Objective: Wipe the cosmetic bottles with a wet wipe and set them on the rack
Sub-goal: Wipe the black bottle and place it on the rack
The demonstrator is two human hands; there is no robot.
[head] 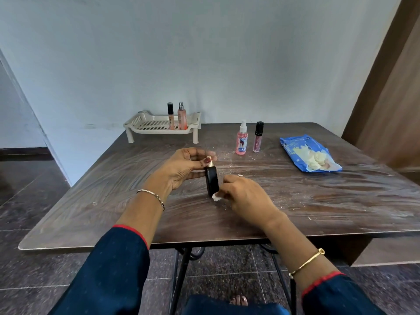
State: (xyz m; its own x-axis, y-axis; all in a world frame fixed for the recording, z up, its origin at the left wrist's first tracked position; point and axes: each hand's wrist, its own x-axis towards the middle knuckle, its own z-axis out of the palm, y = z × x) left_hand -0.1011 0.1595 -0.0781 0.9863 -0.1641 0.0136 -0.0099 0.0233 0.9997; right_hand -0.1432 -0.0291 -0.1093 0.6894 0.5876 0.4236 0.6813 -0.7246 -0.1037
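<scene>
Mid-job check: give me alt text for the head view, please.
The left hand holds a black rectangular bottle by its gold top while the right hand rubs a white wet wipe against its base. Two bottles stand on the cream plastic rack; two wait on the wooden table.

Left hand [179,169] pinched closed, palm up; right hand [245,196] curled, knuckles up.

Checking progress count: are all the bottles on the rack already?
No, only two stand on the rack; the pink spray bottle and lip gloss tube stand on the table.
</scene>
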